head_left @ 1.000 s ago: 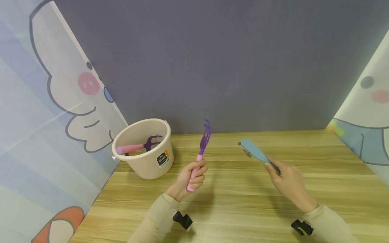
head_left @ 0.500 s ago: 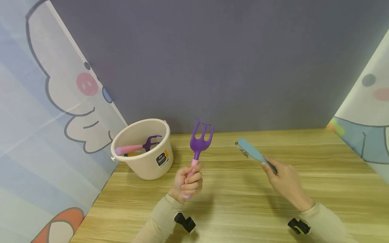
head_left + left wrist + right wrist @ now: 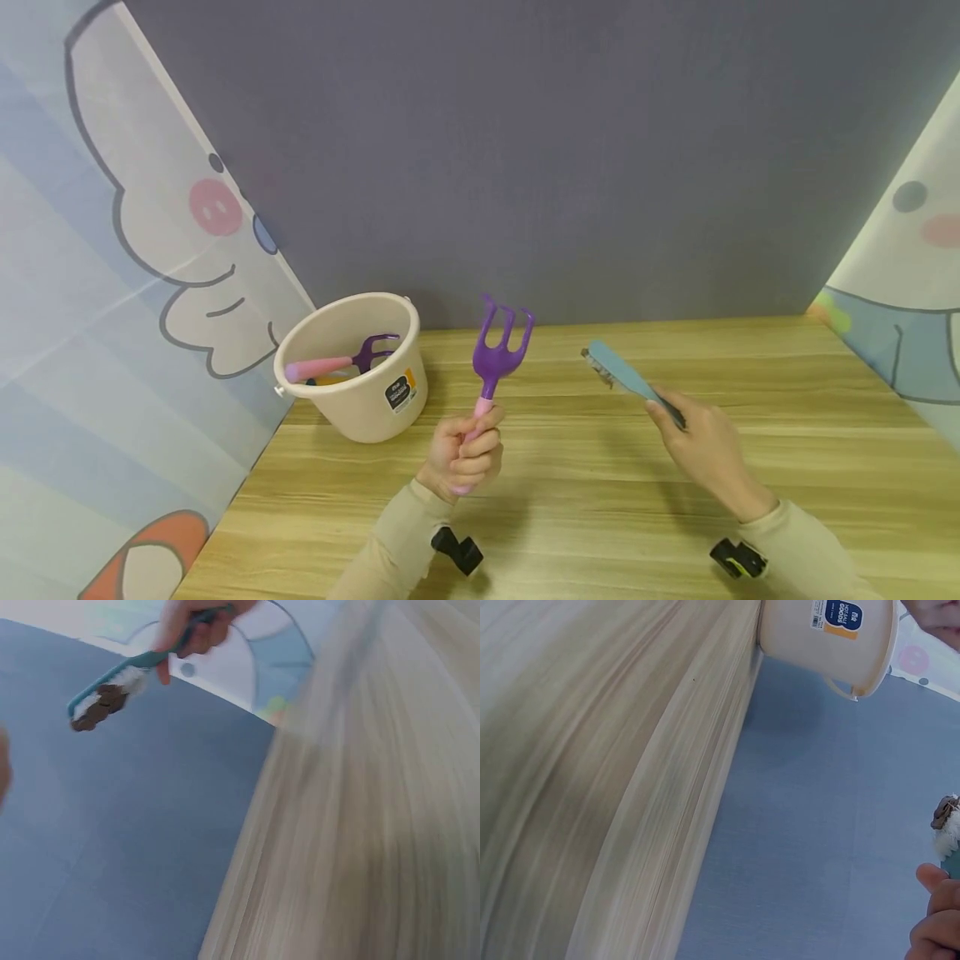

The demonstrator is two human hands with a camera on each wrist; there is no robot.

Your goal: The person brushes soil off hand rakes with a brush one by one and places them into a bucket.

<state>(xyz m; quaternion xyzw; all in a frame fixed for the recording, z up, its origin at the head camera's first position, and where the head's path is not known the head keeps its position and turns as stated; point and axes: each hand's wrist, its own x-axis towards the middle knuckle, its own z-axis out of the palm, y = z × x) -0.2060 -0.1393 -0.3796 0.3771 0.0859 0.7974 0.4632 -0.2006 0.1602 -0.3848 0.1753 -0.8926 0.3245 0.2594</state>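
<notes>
My left hand (image 3: 467,454) grips the pink handle of a purple hand rake (image 3: 498,362). Its three tines point up and are hooked at the tips. To the right, my right hand (image 3: 705,442) holds a blue brush (image 3: 618,367) by its dark handle end, tilted above the table. White bristles with brown clumps of dirt stuck in them show on the brush (image 3: 112,690) in the left wrist view. A cream bucket (image 3: 375,412) stands left of my left hand. Inside it leans a second purple tined tool with a pink handle (image 3: 322,368).
Something yellow and blue lies lower in the bucket, mostly hidden. The wood-grain table (image 3: 585,525) runs back to a dark grey panel (image 3: 555,167). Cartoon-print sheets (image 3: 135,333) hang at both sides.
The hand rake has turned from nearly edge-on to face the head camera, as my left hand shifted slightly left and down. The right hand and brush moved slightly left in the head view.
</notes>
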